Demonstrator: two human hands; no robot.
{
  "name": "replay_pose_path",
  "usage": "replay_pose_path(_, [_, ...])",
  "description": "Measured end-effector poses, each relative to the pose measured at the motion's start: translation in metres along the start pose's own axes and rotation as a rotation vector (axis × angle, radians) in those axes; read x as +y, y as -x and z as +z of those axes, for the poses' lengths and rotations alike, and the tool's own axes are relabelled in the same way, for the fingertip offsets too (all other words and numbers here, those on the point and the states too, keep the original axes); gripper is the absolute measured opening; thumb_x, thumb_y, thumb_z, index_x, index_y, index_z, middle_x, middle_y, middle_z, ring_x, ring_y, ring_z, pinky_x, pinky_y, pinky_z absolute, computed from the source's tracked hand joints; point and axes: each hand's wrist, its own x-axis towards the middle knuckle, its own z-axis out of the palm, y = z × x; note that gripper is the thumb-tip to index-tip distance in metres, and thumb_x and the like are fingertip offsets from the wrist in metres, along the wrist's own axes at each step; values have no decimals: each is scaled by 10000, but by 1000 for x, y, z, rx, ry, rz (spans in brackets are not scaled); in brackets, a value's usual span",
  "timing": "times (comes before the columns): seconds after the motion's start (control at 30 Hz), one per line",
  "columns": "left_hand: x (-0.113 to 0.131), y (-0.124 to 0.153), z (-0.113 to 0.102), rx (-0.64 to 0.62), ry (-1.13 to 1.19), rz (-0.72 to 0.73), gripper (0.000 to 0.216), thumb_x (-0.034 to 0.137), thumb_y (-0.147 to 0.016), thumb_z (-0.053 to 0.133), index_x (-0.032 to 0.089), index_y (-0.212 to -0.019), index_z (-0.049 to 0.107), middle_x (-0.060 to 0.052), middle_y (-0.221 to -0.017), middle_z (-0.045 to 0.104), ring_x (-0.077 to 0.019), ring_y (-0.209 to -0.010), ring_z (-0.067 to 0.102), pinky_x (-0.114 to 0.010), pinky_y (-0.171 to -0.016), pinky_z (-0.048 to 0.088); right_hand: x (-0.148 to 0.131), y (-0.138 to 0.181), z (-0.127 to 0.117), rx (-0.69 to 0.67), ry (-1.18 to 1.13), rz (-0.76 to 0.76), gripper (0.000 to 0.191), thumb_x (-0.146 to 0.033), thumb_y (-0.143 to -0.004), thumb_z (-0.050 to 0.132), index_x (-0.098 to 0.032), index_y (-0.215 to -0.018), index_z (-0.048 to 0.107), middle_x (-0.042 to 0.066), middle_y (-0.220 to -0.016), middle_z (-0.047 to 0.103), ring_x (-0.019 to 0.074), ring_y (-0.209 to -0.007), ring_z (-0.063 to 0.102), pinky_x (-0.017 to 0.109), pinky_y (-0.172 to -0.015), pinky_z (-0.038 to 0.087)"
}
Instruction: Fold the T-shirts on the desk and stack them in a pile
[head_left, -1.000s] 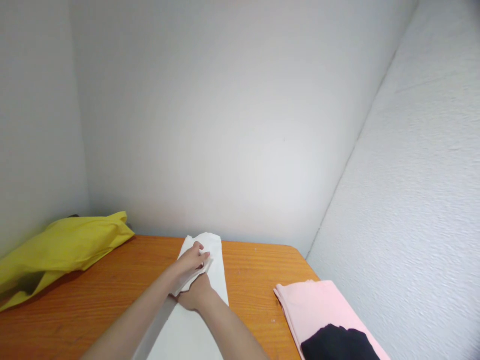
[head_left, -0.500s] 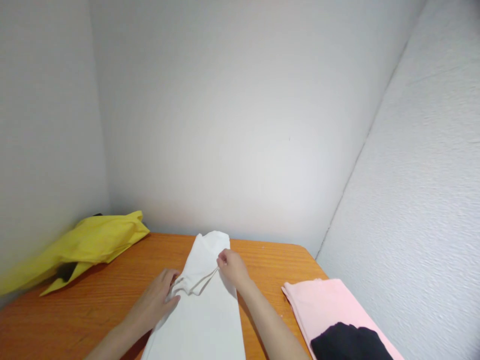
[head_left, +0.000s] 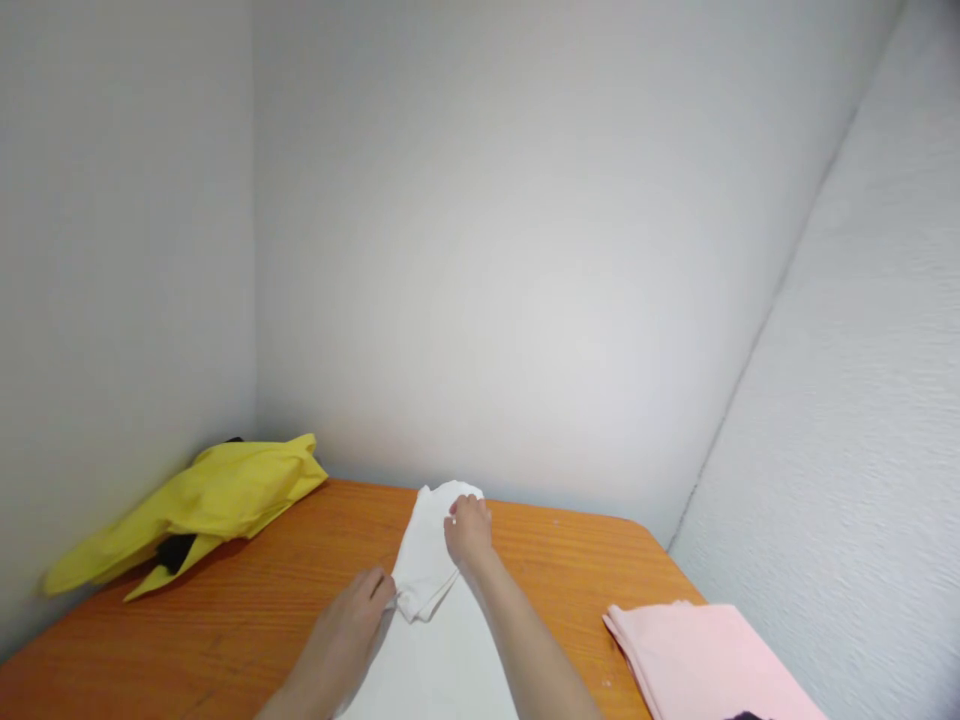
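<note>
A white garment (head_left: 442, 660) lies lengthwise in a long strip, its far part turned over in a loose, creased flap. My left hand (head_left: 360, 610) is closed on the flap's near left corner, fingers pinching the cloth. Farther off, my right hand (head_left: 469, 530) grips the flap's right edge near the far end, fingers curled in. Thin folded edges of cloth show between the two hands. The garment's near end runs out of view at the bottom, and its exact kind cannot be made out.
The wooden table (head_left: 247, 640) meets white walls at the back. A crumpled yellow cloth item (head_left: 232, 490) with a black part lies at the far left. To the right is a folded pink cloth (head_left: 705, 650), with a sliver of something black (head_left: 744, 716) at the bottom edge.
My left hand has gone from loosely spread to pinching the flap's corner. The flap lies flatter, and my right hand has shifted slightly along its edge. The view has swung a little left and up.
</note>
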Motion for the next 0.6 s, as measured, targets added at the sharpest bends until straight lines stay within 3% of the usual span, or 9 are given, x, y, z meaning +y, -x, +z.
replay_pose_path(0.13, [2,2,-2,2,-50,19,290,112,-860,364,233,-947,613,-81,-1044,604,-216,-977,567,-331,-860,430,-24,-21,10,-31,-18,-18,343,-425,-928,492,-157,-1085,640,155,-1163,633,303,-1156,528,414,-937,392])
replay_pose_path(0.37, [-6,2,1,3,1,-12,250,117,-875,368,211,-894,599,-92,-979,609,-220,-937,571,-336,-839,431,-32,-28,29,-96,-20,-62,232,-275,-949,505,-121,-1087,610,142,-1067,671,244,-1032,601,323,-845,406])
replay_pose_path(0.47, [-10,1,4,24,42,-23,263,90,-853,377,213,-930,596,-91,-995,609,-222,-961,570,-344,-866,428,-31,-24,23,-77,-26,-99,229,-287,-933,544,-121,-1078,604,144,-1051,661,248,-1039,585,322,-848,391])
replay_pose_path(0.6, [-11,1,6,44,104,-36,301,61,-809,384,212,-972,587,-85,-1017,606,-221,-994,565,-347,-902,417,-30,-13,-1,-15,-59,-165,268,-342,-920,574,-144,-1100,579,120,-1098,627,233,-1051,543,321,-874,366])
